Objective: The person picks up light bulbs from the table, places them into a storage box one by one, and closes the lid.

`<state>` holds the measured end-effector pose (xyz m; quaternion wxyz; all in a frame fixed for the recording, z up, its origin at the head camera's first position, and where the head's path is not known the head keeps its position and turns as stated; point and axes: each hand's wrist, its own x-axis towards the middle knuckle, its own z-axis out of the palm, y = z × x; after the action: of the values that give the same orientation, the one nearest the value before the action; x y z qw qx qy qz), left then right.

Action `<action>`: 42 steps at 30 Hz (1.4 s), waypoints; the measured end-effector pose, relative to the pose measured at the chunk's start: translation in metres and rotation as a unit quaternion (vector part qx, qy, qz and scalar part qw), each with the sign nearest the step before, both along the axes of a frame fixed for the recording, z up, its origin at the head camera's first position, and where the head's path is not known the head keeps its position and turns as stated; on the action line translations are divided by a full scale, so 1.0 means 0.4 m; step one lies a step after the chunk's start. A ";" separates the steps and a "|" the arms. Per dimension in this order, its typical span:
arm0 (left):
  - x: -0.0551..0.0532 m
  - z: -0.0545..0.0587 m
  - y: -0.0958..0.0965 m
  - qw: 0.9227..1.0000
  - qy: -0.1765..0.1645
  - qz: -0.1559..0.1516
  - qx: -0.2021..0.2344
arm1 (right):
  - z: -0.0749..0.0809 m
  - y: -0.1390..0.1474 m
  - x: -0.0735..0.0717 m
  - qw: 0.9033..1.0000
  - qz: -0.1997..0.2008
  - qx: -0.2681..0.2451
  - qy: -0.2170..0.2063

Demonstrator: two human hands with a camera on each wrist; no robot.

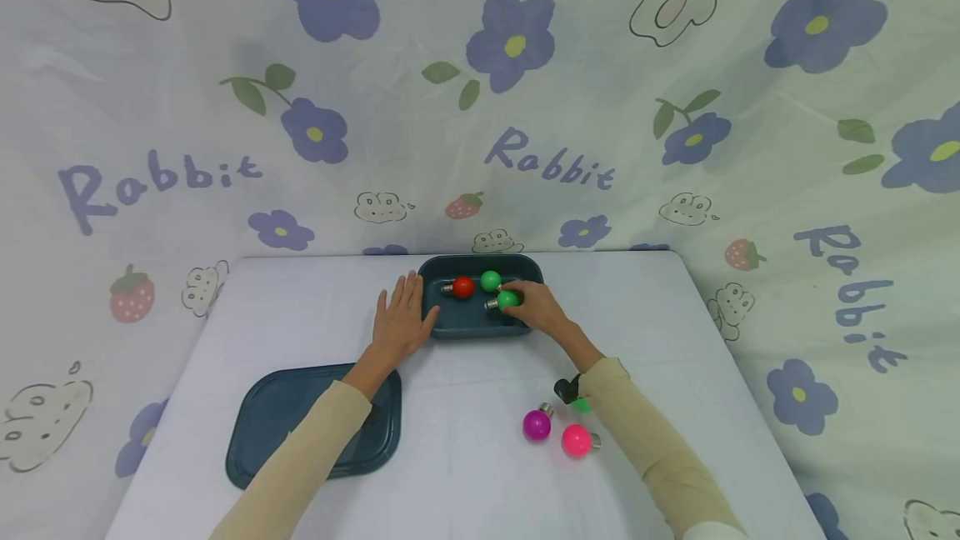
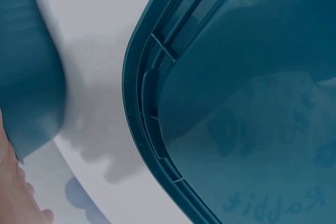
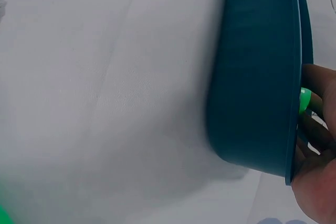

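A dark teal plastic box (image 1: 480,333) stands at the back of the table. My right hand (image 1: 538,307) reaches over its right side and pinches a green light bulb (image 1: 507,299) low inside, its metal base pointing left. Behind that bulb lies a second green bulb (image 1: 491,281), and a red bulb (image 1: 462,287) lies further left in the box. Against the box's left wall rests my left hand (image 1: 399,319), fingers straight. In the right wrist view, the box wall (image 3: 257,77) hides most of the held green bulb (image 3: 304,100).
A dark teal lid (image 1: 277,407) lies front left, partly under my left sleeve. On the table front right are a purple bulb (image 1: 537,425), a pink bulb (image 1: 577,441) and a green bulb (image 1: 582,405) mostly hidden by my right arm. Printed cloth (image 1: 420,148) hangs behind.
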<state>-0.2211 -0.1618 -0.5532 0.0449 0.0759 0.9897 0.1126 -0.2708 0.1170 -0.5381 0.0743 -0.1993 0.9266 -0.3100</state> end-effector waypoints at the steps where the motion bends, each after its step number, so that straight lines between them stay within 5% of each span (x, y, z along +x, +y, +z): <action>1: 0.000 0.000 0.000 1.000 0.000 0.000 0.000 | -0.001 -0.001 -0.001 1.000 0.000 0.001 0.000; 16: -0.002 -0.004 0.003 1.000 0.002 0.003 -0.007 | -0.011 -0.016 -0.018 0.999 -0.008 0.050 0.013; 42: -0.009 -0.003 0.001 1.000 0.008 -0.001 -0.003 | -0.017 -0.035 -0.027 0.998 -0.008 0.061 -0.003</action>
<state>-0.2247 -0.1616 -0.5542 0.0378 0.0778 0.9902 0.1092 -0.2818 0.1030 -0.5449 0.0863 -0.1859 0.9454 -0.2536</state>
